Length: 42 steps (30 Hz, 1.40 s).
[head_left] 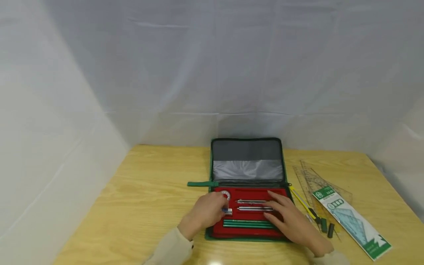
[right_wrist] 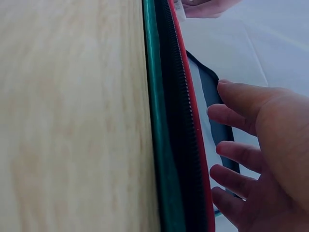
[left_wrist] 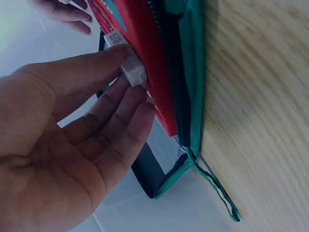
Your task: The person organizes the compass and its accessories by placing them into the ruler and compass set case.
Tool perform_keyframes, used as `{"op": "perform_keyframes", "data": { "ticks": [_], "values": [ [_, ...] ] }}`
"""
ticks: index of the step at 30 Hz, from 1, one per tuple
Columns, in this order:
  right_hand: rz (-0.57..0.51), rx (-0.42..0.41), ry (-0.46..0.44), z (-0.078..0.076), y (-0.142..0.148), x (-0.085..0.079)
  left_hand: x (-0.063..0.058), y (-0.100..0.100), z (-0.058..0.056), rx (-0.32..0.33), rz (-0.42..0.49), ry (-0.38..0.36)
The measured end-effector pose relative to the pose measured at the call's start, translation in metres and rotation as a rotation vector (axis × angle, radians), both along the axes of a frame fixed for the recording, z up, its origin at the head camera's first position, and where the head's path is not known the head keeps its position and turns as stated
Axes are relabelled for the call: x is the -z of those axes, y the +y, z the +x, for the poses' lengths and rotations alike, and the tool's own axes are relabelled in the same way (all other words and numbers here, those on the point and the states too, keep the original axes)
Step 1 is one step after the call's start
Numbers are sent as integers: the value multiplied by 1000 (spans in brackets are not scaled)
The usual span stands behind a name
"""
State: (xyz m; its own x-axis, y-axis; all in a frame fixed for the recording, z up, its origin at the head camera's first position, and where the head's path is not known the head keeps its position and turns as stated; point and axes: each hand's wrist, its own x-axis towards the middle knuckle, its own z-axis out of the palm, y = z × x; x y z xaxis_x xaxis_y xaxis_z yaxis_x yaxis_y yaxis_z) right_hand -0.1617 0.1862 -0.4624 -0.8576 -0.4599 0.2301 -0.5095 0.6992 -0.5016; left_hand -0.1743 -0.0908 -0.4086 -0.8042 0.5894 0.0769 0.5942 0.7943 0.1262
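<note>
My left hand (head_left: 212,209) has a small white block (head_left: 228,211) with a blue-marked label pinched between thumb and fingers. The block is at the left part of the red tray (head_left: 258,233), just below a round white piece (head_left: 226,193); whether it sits fully down in the tray, I cannot tell. My right hand (head_left: 294,219) grips nothing — its fingers are spread apart over the right ends of two rows of slim metal instruments (head_left: 253,208), and I cannot tell whether they touch. Green pencils (head_left: 246,223) lie side by side nearest me in the tray.

The tray fills the near half of a green zip case (head_left: 246,149), whose grey-lined lid is on the far side; a green strap (head_left: 201,183) sticks out to the left. Right of the case, on the wooden table (head_left: 139,206), lie a yellow cutter (head_left: 299,198), clear drawing rulers (head_left: 314,183), two small dark pieces (head_left: 323,225) — and a green-and-white packet (head_left: 351,221).
</note>
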Motion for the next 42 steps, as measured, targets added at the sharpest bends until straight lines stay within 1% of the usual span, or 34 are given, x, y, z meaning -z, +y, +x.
{"op": "perform_keyframes", "data": {
  "ticks": [3, 5, 11, 14, 18, 21, 25, 30, 33, 35, 38, 40, 42],
  "values": [
    [-4, -9, 8, -1, -1, 0, 1, -2, -1, -17, -11, 8],
    [-6, -11, 11, -1, -1, 0, 1, -3, -2, -22, -17, 0],
    [10, -2, 11, -2, -2, 0, 1, -5, -3, -6, -34, -12],
    [25, 5, 9, -1, -3, 0, 2, -7, -2, 3, -23, -11],
    [52, 5, -6, 1, -7, -2, 2, -10, -1, 24, 16, -11],
    [55, -29, -38, 2, -14, -5, 4, -13, 0, 24, 39, -16],
    [65, -107, -88, 6, -28, -10, 4, -19, 4, 6, 50, -24],
    [113, -208, -131, 13, -52, -14, 0, -25, 16, 7, 32, -20],
    [129, -253, -141, 16, -64, -14, -2, -27, 24, 29, 17, -18],
    [142, -278, -124, 16, -70, -13, 0, -28, 28, 48, 1, -11],
    [153, -307, -95, 16, -76, -9, 7, -31, 32, 67, -31, -4],
    [166, -308, -86, 16, -79, -8, 10, -32, 34, 67, -43, -4],
    [174, -309, -97, 17, -81, -7, 13, -33, 35, 65, -43, -3]
  ]
}}
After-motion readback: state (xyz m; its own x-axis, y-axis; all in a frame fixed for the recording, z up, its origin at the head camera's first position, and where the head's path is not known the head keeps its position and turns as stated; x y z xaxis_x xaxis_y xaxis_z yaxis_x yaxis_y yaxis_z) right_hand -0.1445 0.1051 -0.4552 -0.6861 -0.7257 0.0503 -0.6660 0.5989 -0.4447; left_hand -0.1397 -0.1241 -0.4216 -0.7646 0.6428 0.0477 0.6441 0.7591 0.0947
